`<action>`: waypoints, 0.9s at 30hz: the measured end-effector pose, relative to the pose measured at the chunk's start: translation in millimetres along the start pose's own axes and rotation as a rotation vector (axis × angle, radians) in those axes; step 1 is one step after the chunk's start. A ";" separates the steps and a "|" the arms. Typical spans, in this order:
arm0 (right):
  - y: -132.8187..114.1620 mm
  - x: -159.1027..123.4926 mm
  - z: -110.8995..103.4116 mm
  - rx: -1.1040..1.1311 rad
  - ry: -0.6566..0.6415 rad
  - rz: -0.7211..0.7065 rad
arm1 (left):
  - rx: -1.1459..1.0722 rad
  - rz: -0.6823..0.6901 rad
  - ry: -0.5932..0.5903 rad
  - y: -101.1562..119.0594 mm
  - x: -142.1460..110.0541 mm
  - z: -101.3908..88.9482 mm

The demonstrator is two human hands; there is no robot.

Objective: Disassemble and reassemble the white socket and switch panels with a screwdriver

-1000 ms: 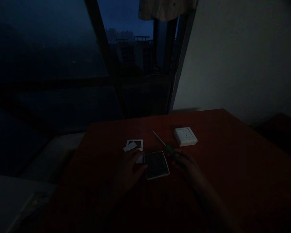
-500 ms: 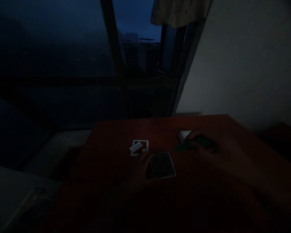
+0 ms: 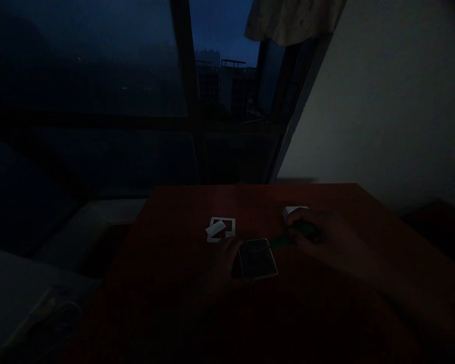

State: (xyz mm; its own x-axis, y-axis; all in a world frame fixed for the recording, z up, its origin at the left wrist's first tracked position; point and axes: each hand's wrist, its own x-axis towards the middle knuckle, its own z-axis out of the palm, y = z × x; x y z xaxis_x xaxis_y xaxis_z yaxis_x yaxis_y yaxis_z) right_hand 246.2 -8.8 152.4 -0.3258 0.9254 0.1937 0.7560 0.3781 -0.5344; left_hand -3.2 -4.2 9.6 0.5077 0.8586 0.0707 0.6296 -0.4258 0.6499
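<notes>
My right hand [image 3: 318, 237] is closed round the green handle of a screwdriver [image 3: 282, 239]. Its thin shaft points left, over the upper part of a square, dark-faced wall switch body [image 3: 258, 259] with a pale rim. My left hand [image 3: 225, 263] grips that body by its left side, fingers at the top corner and thumb low at the front edge. Just beyond the left fingers lies a white switch frame [image 3: 233, 227], and a white rectangular rocker piece [image 3: 216, 229] rests slantwise across it. Dim light hides finer detail.
A white block-like piece [image 3: 292, 210] sits behind my right hand on the reddish-brown table [image 3: 182, 212]. Past the table's far edge stand a dark window [image 3: 136, 162] and a pale wall [image 3: 382, 111]. Blurred items lie low at the left.
The screwdriver has come down and left, its shaft now over the switch body rather than along its far edge. My left hand keeps its hold. The view has shifted slightly.
</notes>
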 end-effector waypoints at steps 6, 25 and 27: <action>-1.8 3.4 4.0 0.009 -0.014 -0.014 | -0.008 0.006 -0.015 0.9 0.6 -1.0; -2.0 3.7 -2.1 -0.048 -0.032 -0.005 | -0.003 0.013 -0.008 -0.5 0.0 0.0; -2.7 3.9 -1.9 -0.046 -0.033 -0.011 | -0.017 0.012 -0.011 -1.2 -0.1 0.5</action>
State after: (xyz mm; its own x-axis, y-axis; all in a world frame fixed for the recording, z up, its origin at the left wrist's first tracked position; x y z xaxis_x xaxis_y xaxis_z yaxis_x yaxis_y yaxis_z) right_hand 243.9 -6.1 156.2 -0.3517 0.9202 0.1720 0.7774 0.3894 -0.4939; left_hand -3.7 -3.9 8.4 0.5216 0.8503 0.0706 0.6135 -0.4313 0.6615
